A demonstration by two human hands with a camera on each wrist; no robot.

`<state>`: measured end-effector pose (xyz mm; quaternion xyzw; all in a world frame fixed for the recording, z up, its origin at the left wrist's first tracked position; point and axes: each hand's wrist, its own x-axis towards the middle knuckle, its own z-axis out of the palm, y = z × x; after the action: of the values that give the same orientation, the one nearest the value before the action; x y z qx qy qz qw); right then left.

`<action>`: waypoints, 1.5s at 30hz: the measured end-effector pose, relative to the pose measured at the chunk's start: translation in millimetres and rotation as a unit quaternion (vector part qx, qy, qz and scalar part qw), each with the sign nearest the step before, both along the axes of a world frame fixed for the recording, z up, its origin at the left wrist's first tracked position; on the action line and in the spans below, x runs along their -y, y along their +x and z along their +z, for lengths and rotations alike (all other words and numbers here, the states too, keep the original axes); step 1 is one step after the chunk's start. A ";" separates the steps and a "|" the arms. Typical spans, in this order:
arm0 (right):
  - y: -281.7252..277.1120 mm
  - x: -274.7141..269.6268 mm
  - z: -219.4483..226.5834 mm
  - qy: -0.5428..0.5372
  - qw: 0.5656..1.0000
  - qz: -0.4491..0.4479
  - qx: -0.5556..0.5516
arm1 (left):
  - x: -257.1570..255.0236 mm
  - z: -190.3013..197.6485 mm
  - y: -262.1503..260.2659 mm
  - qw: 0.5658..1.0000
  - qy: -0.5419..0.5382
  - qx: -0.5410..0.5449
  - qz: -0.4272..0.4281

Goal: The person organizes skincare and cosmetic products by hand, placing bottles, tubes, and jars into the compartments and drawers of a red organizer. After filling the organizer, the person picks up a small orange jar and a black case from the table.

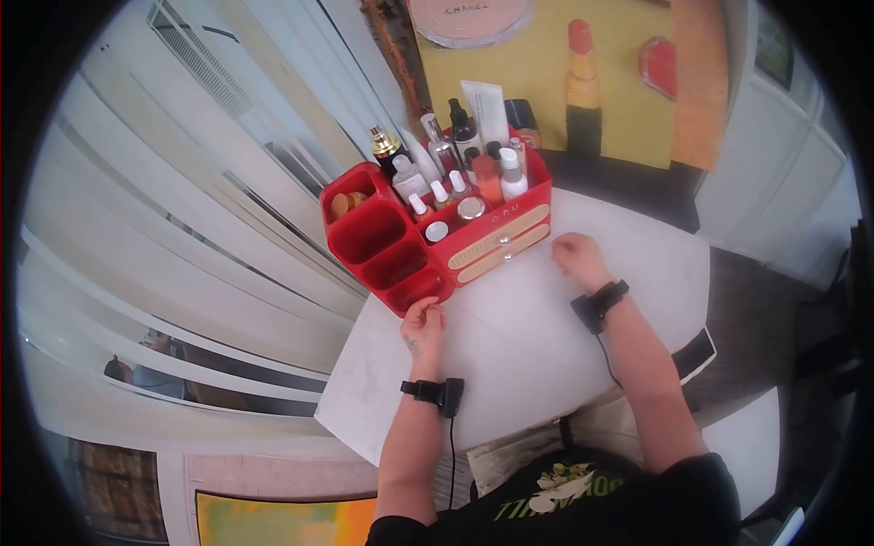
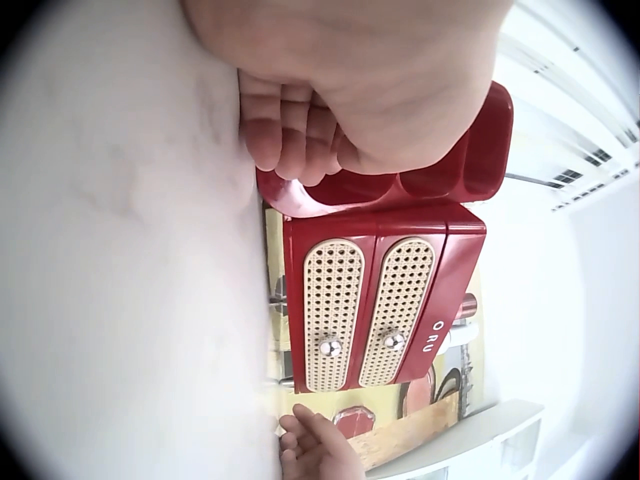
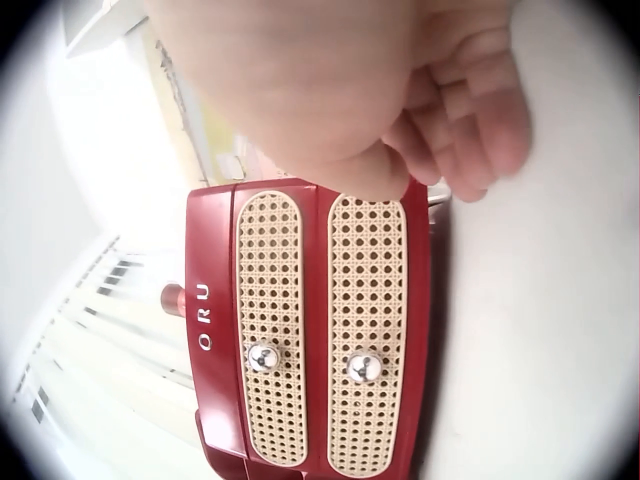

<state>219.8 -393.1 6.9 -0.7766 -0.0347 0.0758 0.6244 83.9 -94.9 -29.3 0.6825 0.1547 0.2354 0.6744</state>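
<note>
A red cosmetics organizer [image 1: 537,197] stands on the white table, packed with bottles at the back. Its front has two closed drawers with woven cane panels; the upper drawer [image 3: 270,280] and lower drawer [image 3: 368,280] each carry a round silver knob. My left hand [image 1: 424,328] is beside the organizer's near rounded corner, fingers loosely curled and holding nothing. Past the drawers' other end, my right hand [image 1: 583,261] hangs low by the tabletop, also loosely curled around nothing. In the right wrist view its fingers [image 3: 500,130] overlap the drawer end.
Three rounded compartments line the organizer's left side, with brown round items [image 1: 348,202] in the rear one. A white tube [image 1: 485,111], a black pump bottle [image 1: 462,127] and white-capped small bottles fill the rest. White blinds [image 1: 228,264] hang left of the table [image 1: 510,346]; a lipstick painting [image 1: 628,118] stands behind.
</note>
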 end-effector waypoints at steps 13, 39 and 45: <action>2.4 -3.6 -1.6 0.010 1.000 -0.025 -0.014 | 4.2 5.6 -3.2 0.996 0.066 -0.054 -0.006; -1.5 -7.5 -12.3 0.048 0.998 -0.013 0.040 | 7.2 8.9 -11.4 0.993 0.093 -0.055 -0.036; -1.5 -9.4 -12.6 0.040 0.998 -0.012 0.039 | 6.4 8.9 -12.3 0.993 0.091 -0.064 -0.035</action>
<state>218.3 -383.7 -5.8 -0.7537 -0.0527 0.0369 0.6541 71.6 -101.4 -20.3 0.7595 0.1514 0.1811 0.6062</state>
